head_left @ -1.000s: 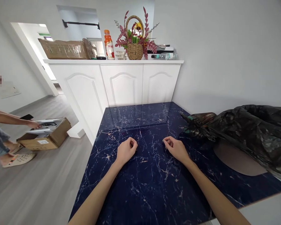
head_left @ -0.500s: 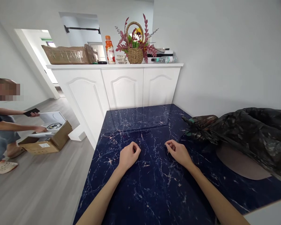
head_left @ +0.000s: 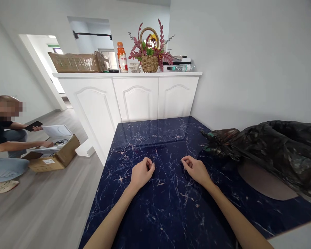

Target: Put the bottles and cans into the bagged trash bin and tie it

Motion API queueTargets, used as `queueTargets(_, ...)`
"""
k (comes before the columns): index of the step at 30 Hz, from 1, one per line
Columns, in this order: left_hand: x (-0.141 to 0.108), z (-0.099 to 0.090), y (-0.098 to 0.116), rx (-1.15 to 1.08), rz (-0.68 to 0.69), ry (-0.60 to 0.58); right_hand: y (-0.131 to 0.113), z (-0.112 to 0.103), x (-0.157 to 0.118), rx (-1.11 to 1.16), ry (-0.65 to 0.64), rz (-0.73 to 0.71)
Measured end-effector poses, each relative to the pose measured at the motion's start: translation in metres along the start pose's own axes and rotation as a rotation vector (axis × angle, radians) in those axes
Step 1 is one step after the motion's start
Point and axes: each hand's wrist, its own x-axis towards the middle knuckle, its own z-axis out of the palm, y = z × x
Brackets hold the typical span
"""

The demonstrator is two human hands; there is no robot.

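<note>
My left hand (head_left: pixel 142 172) rests on the dark blue marbled tabletop (head_left: pixel 155 207), its fingers curled in and the thumb close to the index finger. To its right, my right hand (head_left: pixel 195 169) lies in a similar loose curl, thumb and index finger near each other. I see nothing in either hand. A gap of bare tabletop separates the two. Nearest to the right hand, further right, is a black plastic bag (head_left: pixel 269 148), knotted on its left side, lying over a brownish flat round-edged thing (head_left: pixel 264 181).
A white cabinet (head_left: pixel 134 100) stands at the tabletop's far end. It bears a flower basket (head_left: pixel 149 63), an orange-capped bottle (head_left: pixel 122 58) and a taped carton (head_left: pixel 75 63). At left, a crouching person (head_left: pixel 0 138) reaches into an open cardboard box (head_left: pixel 59 157) on the floor.
The view has shifted slightly. My hands keep the same pose on the tabletop. The person at left has sunk lower and leans closer to the box.
</note>
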Motion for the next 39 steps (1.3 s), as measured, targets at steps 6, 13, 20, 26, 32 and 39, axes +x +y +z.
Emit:
queueTargets(6, 0.0, -0.003, 0.002, 0.016, 0.023, -0.009, -0.003, -0.004, 0.0, 0.002, 0.002, -0.018)
queueTargets(13, 0.002, -0.002, 0.002, 0.04, 0.026, -0.015, -0.002, -0.003, 0.001, 0.003, 0.03, -0.022)
queueTargets(20, 0.002, -0.003, 0.004, 0.05, 0.023, -0.01, 0.001, -0.002, 0.001, 0.014, 0.138, -0.023)
queueTargets(26, 0.001, -0.003, 0.003, 0.049, 0.032, -0.014, 0.006, -0.012, 0.002, -0.036, 0.391, 0.039)
queueTargets(32, 0.0, -0.004, 0.003, 0.042, 0.04, -0.019, 0.011, -0.027, 0.0, -0.141, 0.586, 0.128)
queueTargets(39, -0.001, -0.005, 0.002, 0.037, 0.051, -0.018, 0.018, -0.033, -0.002, -0.223, 0.629, 0.2)
